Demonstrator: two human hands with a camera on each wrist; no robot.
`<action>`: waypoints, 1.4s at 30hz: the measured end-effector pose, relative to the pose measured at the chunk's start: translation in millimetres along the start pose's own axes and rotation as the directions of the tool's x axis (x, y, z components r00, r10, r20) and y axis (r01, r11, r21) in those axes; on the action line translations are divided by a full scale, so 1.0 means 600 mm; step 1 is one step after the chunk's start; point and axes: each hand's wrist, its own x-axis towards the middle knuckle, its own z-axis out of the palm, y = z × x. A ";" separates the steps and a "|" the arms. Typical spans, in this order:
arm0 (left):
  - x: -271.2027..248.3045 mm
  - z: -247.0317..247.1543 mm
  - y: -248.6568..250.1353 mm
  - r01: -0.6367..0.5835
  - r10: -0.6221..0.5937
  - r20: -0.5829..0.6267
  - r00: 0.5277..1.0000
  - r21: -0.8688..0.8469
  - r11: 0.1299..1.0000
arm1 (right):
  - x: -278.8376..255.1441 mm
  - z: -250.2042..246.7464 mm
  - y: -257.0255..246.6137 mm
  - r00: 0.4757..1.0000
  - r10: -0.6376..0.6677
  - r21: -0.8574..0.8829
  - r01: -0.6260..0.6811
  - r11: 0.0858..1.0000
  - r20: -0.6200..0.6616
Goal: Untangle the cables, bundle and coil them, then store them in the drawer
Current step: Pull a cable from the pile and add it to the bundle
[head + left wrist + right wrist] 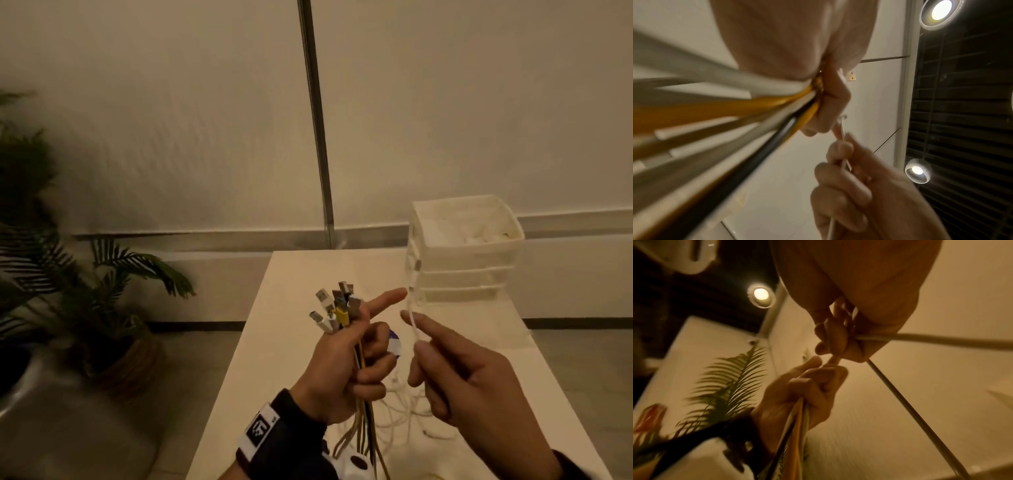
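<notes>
My left hand (356,356) grips a bundle of cables (337,310) above the white table (308,342), white, yellow and black, their plug ends fanned out upward; its index finger points right. In the left wrist view the cables (748,105) run out of the fist. My right hand (455,377) pinches a single white cable (412,308) between thumb and index finger, its plug end standing up just right of the left index fingertip. In the right wrist view that cable (920,338) leaves the fingers to the right. Loose white cable loops (404,411) lie on the table under both hands.
A white plastic drawer unit (469,253) with stacked drawers stands at the table's far right. A purple and white object (395,342) shows behind the left hand. A potted palm (85,291) stands on the floor to the left. A wall lies behind the table.
</notes>
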 end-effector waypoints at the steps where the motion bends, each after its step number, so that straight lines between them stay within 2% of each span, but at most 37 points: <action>1: 0.001 0.004 -0.001 0.002 -0.001 0.015 1.000 -0.007 1.000 | -0.003 0.012 -0.007 0.998 -0.062 -0.092 0.062 0.994 0.008; 5: 0.000 0.009 -0.004 0.001 0.002 0.078 0.997 -0.038 0.999 | -0.009 0.044 -0.019 0.979 -0.196 -0.305 0.204 0.930 0.056; 12: -0.015 0.000 0.000 -0.048 0.048 0.072 0.996 -0.005 0.999 | -0.006 0.050 0.007 0.962 -0.260 -0.398 0.272 0.876 0.086; 14: -0.015 0.001 0.000 -0.071 0.070 0.033 0.997 0.044 0.996 | -0.004 0.053 0.010 0.947 -0.293 -0.438 0.320 0.840 0.131; 17: -0.012 0.006 -0.006 -0.122 0.133 -0.068 0.989 0.155 0.980 | 0.003 0.053 0.020 0.913 -0.360 -0.596 0.401 0.696 0.194; 18: -0.011 0.009 -0.007 -0.137 0.164 -0.124 0.979 0.200 0.970 | 0.004 0.052 0.021 0.908 -0.369 -0.617 0.409 0.672 0.199; 20: -0.012 0.011 -0.001 -0.197 0.260 -0.229 0.938 0.264 0.944 | 0.002 0.049 0.026 0.911 -0.362 -0.612 0.403 0.681 0.197; 22: -0.015 0.001 0.016 -0.284 0.350 -0.296 0.889 0.243 0.927 | -0.006 0.042 0.030 0.928 -0.310 -0.571 0.373 0.731 0.209; 24: -0.023 -0.020 0.048 -0.360 0.381 -0.324 0.866 0.125 0.924 | -0.010 0.026 0.041 0.954 -0.169 -0.490 0.275 0.827 0.250; 27: -0.049 -0.060 0.104 -0.448 0.433 -0.298 0.851 0.021 0.894 | -0.003 -0.016 0.061 0.923 0.092 -0.424 0.082 0.902 0.374; 30: -0.077 -0.078 0.143 -0.459 0.481 -0.296 0.825 0.145 0.876 | 0.016 -0.054 0.074 0.889 0.238 -0.448 -0.042 0.893 0.391; 32: -0.091 -0.083 0.150 -0.462 0.532 -0.298 0.793 0.275 0.843 | 0.031 -0.062 0.077 0.892 0.270 -0.485 -0.067 0.872 0.363; 34: -0.094 -0.080 0.139 -0.375 0.505 -0.289 0.814 0.403 0.835 | 0.042 -0.053 0.074 0.912 0.262 -0.467 -0.091 0.879 0.315; 35: -0.091 -0.072 0.129 -0.309 0.474 -0.247 0.846 0.498 0.810 | 0.047 -0.044 0.071 0.923 0.252 -0.439 -0.105 0.892 0.291; 36: -0.085 -0.061 0.114 -0.238 0.445 -0.181 0.877 0.641 0.730 | 0.051 -0.034 0.066 0.930 0.241 -0.416 -0.109 0.903 0.279; 37: -0.076 -0.049 0.096 -0.175 0.409 -0.103 0.907 0.791 0.586 | 0.055 -0.022 0.059 0.932 0.229 -0.400 -0.103 0.911 0.282; 38: -0.066 -0.035 0.076 -0.131 0.358 -0.037 0.933 0.891 0.435 | 0.059 -0.012 0.052 0.930 0.217 -0.386 -0.092 0.918 0.296; 39: -0.054 -0.022 0.054 -0.092 0.308 -0.012 0.951 0.943 0.321 | 0.062 -0.004 0.045 0.928 0.204 -0.370 -0.079 0.926 0.313; 40: -0.045 -0.009 0.037 -0.056 0.282 -0.025 0.959 0.960 0.274 | 0.065 0.002 0.039 0.928 0.194 -0.355 -0.073 0.932 0.318; 42: -0.033 -0.003 0.018 -0.016 0.319 -0.087 0.944 0.952 0.307 | 0.071 0.006 0.030 0.937 0.195 -0.314 -0.099 0.944 0.291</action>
